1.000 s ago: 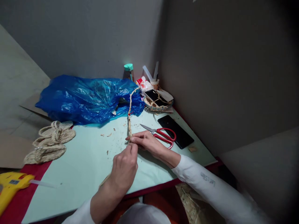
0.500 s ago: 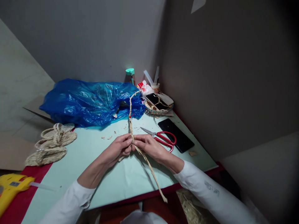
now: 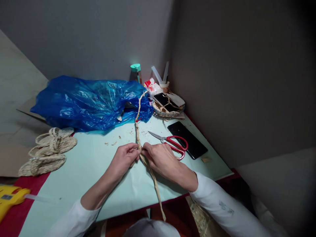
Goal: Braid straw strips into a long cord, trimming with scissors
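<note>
A straw-coloured braided cord [image 3: 137, 131] runs from the back of the table toward me, with a small red tie partway along it. My left hand [image 3: 127, 156] pinches the braid's near end between thumb and fingers. Close against it, my right hand [image 3: 158, 158] is closed on the strands at the same spot, knuckles up; its fingertips are partly hidden. Below the hands a loose strand [image 3: 156, 187] hangs past the table's front edge. Red-handled scissors [image 3: 170, 141] lie just beyond my right hand, blades pointing left.
A blue plastic bag [image 3: 91, 102] fills the back left. Woven straw sandals [image 3: 49, 151] and a yellow glue gun [image 3: 12, 199] lie at left. At right are a black phone [image 3: 187, 140] and a basket [image 3: 170, 113] of odds and ends. Behind stands a green-lidded bottle [image 3: 135, 72].
My right hand has turned over, knuckles now upward, at the braid's end. The hanging strand has swung left. The whole view has shifted slightly.
</note>
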`<state>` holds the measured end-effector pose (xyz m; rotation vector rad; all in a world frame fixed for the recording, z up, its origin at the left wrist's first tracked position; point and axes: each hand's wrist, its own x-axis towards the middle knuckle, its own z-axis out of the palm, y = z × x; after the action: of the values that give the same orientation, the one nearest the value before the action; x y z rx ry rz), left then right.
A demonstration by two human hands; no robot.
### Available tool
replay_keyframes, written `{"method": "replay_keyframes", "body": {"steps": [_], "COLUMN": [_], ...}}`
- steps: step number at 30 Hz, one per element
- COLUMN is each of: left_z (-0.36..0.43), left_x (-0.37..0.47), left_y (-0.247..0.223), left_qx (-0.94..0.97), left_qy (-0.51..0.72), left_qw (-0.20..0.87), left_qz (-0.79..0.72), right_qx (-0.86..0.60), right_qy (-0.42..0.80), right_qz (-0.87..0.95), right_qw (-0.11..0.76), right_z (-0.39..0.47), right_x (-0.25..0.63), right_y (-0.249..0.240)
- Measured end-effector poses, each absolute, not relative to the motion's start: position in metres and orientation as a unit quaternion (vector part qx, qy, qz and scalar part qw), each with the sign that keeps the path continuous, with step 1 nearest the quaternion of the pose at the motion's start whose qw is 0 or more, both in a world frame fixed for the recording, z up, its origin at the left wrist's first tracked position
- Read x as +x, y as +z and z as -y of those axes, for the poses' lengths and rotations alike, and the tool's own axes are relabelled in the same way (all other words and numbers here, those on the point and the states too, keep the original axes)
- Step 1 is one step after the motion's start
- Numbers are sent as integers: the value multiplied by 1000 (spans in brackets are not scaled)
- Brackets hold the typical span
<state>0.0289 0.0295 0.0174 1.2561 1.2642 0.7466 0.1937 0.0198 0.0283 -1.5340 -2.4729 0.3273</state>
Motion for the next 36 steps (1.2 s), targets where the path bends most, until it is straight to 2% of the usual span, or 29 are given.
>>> {"method": "replay_keyframes", "body": {"steps": [3,5,11,15,19,22,26,28,31,34,36], "left_z": [-27,-26,-23,-19,-19,-20,-21,-22,-22,-23,-24], "left_x": [32,33,30,28,24,21,19,20,21,21,19], "left_y": [14,11,11,19,23,23,23,23,24,24,23], "left_qx": [579,581,470,399,400,404,408,416,426,430,438], "left_qy": [323,334,354,391,382,366,362,364,364,356,345], "left_qw": [496,485,588,648,669,676,674,676,675,675,675], "left_qz": [-561,-562,-554,-518,-496,-495,-498,-488,-481,-483,-483], "right_qx": [-527,-525,-526,-497,-482,-461,-488,-504,-462,-376,-340], "right_qy": [78,79,20,-91,-94,-6,95,155,376,625,705], "right_qz": [839,839,847,856,863,873,822,792,750,632,560], "right_qw": [110,117,71,106,122,160,277,309,287,261,273], "right_z": [-17,-10,20,33,40,44,31,15,-9,-24,-28], "right_x": [190,186,161,148,150,163,187,197,205,206,206], "right_y": [28,28,26,18,10,17,39,46,44,30,23]}}
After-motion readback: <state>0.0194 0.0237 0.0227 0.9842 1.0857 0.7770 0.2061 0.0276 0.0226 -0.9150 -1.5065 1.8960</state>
